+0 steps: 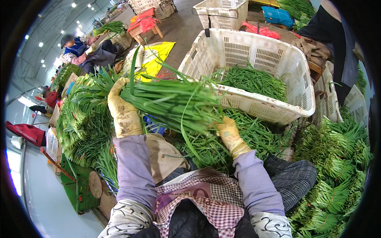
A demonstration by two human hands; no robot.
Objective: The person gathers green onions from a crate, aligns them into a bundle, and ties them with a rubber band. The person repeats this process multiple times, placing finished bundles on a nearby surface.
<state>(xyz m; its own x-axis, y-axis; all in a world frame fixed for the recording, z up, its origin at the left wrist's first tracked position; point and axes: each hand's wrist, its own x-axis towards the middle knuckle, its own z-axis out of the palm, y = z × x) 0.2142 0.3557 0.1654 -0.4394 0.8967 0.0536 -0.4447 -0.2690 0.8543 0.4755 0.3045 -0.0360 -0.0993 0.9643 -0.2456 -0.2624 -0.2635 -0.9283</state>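
Observation:
A large loose bunch of garlic chives [169,99] is held slantwise in front of me, its right part blurred. My left hand [122,108], in a soiled yellow glove, is wrapped around the bunch's left part. At the lower right end my right hand [230,134], gloved alike, has its fingers closed on some stalks; the fingertips are partly hidden. One long leaf [184,128] hangs below the bunch. Beneath lies a heap of loose green leaves [253,136]. Just beyond the bunch stands a white plastic crate [186,67] with cut greens [253,81] inside.
Tied chive bundles [327,190] are stacked at right, and a tall chive pile [77,125] rises at left. A green metal stand [80,190] is beside it. Farther off are another crate [220,16], a stool with red ties [146,23] and a seated person [80,53].

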